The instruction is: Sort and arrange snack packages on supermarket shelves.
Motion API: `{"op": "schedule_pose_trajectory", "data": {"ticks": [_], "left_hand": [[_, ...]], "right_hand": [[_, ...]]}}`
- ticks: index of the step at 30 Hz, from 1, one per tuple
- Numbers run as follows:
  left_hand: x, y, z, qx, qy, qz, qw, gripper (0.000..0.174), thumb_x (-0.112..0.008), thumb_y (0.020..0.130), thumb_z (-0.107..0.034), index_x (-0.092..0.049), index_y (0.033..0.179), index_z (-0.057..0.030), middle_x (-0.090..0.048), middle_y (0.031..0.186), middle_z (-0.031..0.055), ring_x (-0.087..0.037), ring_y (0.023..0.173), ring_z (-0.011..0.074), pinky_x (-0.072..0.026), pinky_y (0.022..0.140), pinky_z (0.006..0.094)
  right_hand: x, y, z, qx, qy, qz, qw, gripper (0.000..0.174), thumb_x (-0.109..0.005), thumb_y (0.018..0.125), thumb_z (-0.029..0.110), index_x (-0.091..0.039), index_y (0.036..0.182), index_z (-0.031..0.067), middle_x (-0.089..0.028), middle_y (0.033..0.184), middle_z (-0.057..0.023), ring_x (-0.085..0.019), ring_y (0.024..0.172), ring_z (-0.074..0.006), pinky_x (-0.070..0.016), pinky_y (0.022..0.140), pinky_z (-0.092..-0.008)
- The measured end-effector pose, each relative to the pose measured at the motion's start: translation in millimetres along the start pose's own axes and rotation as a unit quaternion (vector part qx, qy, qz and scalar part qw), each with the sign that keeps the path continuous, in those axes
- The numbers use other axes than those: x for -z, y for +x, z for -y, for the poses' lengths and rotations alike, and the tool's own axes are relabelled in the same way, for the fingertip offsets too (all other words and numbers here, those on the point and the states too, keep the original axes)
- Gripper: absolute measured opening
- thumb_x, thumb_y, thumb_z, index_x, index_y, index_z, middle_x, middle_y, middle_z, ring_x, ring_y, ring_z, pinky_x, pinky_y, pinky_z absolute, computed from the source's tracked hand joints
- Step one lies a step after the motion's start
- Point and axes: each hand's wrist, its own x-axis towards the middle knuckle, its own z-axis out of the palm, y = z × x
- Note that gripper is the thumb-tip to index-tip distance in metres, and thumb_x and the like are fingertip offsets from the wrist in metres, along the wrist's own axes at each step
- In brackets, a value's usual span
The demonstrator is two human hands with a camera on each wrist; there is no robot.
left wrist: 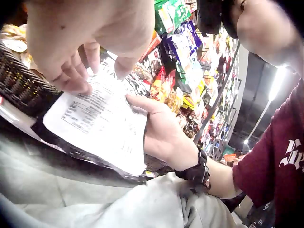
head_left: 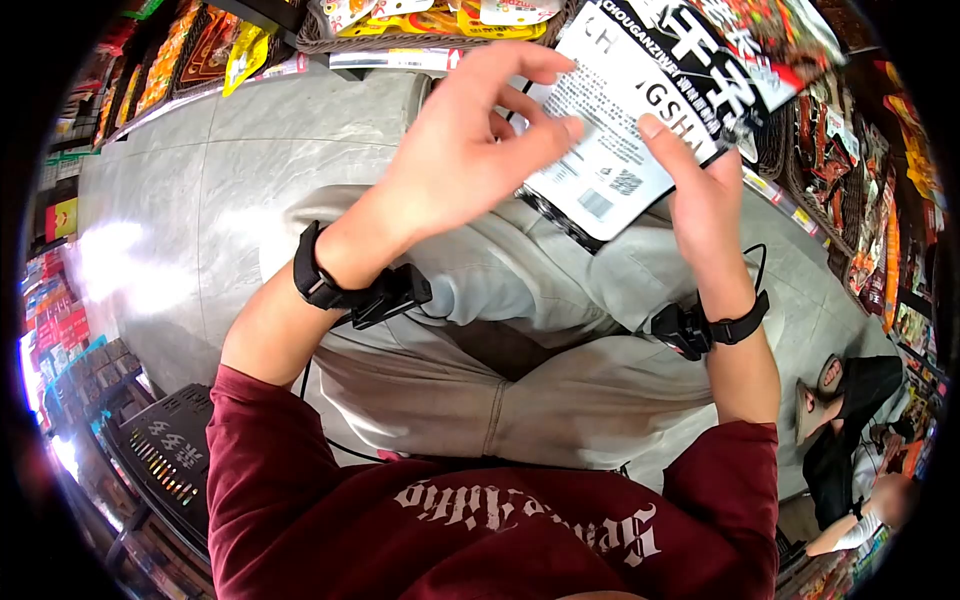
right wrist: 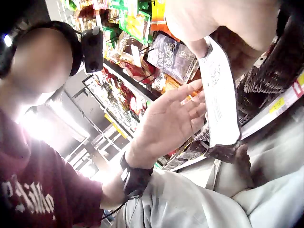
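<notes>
The hands (head_left: 705, 195) hold a packet (head_left: 620, 155) that partly hides snack-filled baskets (head_left: 400, 43).

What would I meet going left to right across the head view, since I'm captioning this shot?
Black crate → yellow packet drooping over the shelf edge → left hand → right hand → sandal.

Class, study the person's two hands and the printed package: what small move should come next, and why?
Probably ease the left hand in and close its fingers lightly on the package's near edge. The right hand grips the package at the opposite side, thumb over the printed face, while the left fingers are loosely bent beside it, so a second grip should steady it.
</notes>
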Motion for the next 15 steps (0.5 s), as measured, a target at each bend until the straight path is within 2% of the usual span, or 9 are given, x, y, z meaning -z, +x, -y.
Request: {"op": "schedule_pose_trajectory", "data": {"ticks": [2, 4, 7, 9, 12, 15], "left_hand": [[4.5, 4.2, 4.0, -0.018, 0.073, -0.069, 0.995, 0.049, -0.072, 0.096, -0.008, -0.053, 0.14, -0.0018, -0.059, 0.124, 0.0085, -0.062, 0.095, 0.0091, -0.0514, 0.078, 0.0237], [4.6, 4.2, 6.3, -0.018, 0.069, -0.083, 0.994, 0.05, -0.074, 0.095, -0.009, -0.052, 0.14, -0.0015, -0.059, 0.121, 0.0076, -0.062, 0.094, 0.0097, -0.0512, 0.076, 0.0235], [3.7, 4.0, 3.8, -0.024, 0.077, -0.076, 0.994, 0.042, -0.072, 0.096, -0.009, -0.056, 0.134, -0.0004, -0.063, 0.112, 0.0052, -0.062, 0.089, 0.0078, -0.0508, 0.075, 0.0229], [4.9, 3.7, -5.9, 0.081, 0.047, -0.002, 0.996, 0.03, -0.069, 0.099, -0.009, -0.06, 0.126, 0.0012, -0.068, 0.105, 0.0025, -0.061, 0.087, 0.0053, -0.0505, 0.076, 0.0223], [1.5, 3.3, 6.8, 0.05, 0.01, 0.015, 0.999, 0.021, -0.066, 0.102, -0.009, -0.062, 0.119, 0.0019, -0.07, 0.099, 0.0005, -0.061, 0.085, 0.0033, -0.0502, 0.076, 0.0215], [3.2, 3.8, 6.9, 0.062, 0.023, 0.025, 0.997, 0.019, -0.065, 0.102, -0.008, -0.063, 0.118, 0.0021, -0.07, 0.103, 0.0009, -0.061, 0.088, 0.0032, -0.0506, 0.077, 0.0211]], "right_hand": [[0.3, -0.2, 5.9, -0.009, 0.016, -0.017, 1.0, 0.024, -0.073, 0.097, 0.012, -0.068, 0.117, 0.0001, -0.073, 0.111, -0.005, -0.067, 0.095, -0.0096, -0.0535, 0.085, -0.0254], [3.6, 1.1, 4.8, -0.013, 0.035, -0.026, 0.999, 0.024, -0.074, 0.097, 0.013, -0.068, 0.117, 0.0012, -0.073, 0.111, -0.0054, -0.068, 0.096, -0.0101, -0.0537, 0.086, -0.0259], [2.7, 1.0, 6.0, -0.022, 0.059, -0.05, 0.997, 0.026, -0.073, 0.098, 0.015, -0.069, 0.119, 0.0007, -0.073, 0.112, -0.0054, -0.067, 0.098, -0.0103, -0.0529, 0.087, -0.0262], [3.2, 1.6, 6.8, -0.033, 0.075, -0.055, 0.995, 0.027, -0.071, 0.099, 0.015, -0.069, 0.121, -0.0003, -0.073, 0.113, -0.0058, -0.067, 0.098, -0.0109, -0.0521, 0.088, -0.0262], [3.5, 1.6, 7.7, -0.037, 0.093, -0.047, 0.994, 0.026, -0.07, 0.1, 0.014, -0.068, 0.121, -0.0006, -0.073, 0.114, -0.0061, -0.068, 0.099, -0.0111, -0.0522, 0.088, -0.0261], [3.4, 2.1, 8.1, -0.038, 0.101, -0.052, 0.993, 0.025, -0.069, 0.1, 0.013, -0.068, 0.121, -0.0009, -0.073, 0.114, -0.0062, -0.068, 0.099, -0.0112, -0.0522, 0.088, -0.0261]]}}
